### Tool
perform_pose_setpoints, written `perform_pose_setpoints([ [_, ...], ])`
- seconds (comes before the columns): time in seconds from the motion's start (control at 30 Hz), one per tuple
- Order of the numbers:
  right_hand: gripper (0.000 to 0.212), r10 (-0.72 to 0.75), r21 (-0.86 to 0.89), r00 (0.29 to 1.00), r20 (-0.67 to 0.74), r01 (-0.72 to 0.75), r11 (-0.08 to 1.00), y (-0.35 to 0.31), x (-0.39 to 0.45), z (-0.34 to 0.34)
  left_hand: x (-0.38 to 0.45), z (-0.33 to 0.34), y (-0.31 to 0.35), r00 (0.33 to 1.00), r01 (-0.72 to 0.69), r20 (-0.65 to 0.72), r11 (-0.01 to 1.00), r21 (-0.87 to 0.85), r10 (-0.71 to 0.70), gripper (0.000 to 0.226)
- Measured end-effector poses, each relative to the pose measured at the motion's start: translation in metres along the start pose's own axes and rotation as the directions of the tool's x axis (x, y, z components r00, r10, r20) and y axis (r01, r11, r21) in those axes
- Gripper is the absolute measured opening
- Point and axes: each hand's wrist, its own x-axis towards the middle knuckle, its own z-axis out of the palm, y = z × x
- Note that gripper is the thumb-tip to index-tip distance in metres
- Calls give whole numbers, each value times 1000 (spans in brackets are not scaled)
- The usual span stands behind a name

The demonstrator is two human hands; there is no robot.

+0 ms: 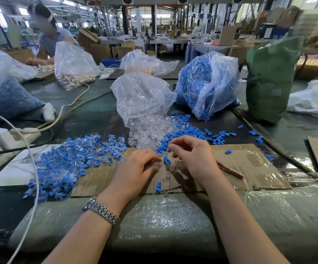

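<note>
At the bottom of the frame, bubble wrap (163, 216) covered the table edge, and a steel watch (101, 210) sat on the left wrist. Above it, at centre, both hands hovered over a cardboard sheet (249, 164). The left hand (135, 168) had its fingers curled down. The right hand (194, 159) had thumb and forefinger bent close together. Whether either gripped anything could not be told. Between the fingertips sat a small ribbed blue plug (166, 160) touching a clear cap (172, 167). A red pen (229, 170) lay to the right and a heap of joined pieces (68, 161) to the left. Further up, loose clear caps spilled from a clear bag (141, 96) beside scattered blue plugs (219, 139). A blue-filled bag (205, 82) and a green bag (268, 79) stood behind them.
</note>
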Motion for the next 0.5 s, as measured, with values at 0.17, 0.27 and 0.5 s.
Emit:
perform_pose_setpoints([
  [0.17, 2, -43, 96, 996, 81, 35, 995, -6, -5, 1, -4, -9, -1, 981, 189, 21, 915, -356, -195, 15],
  [0.27, 5, -96, 106, 988, 124, 83, 991, -8, -6, 5, -6, -14, -4, 955, 281, 100, 750, -598, -278, 18],
  [0.5, 6, -152, 97, 977, 147, 139, 986, -9, -8, 8, -6, -18, -7, 947, 312, 194, 590, -745, -257, 22],
])
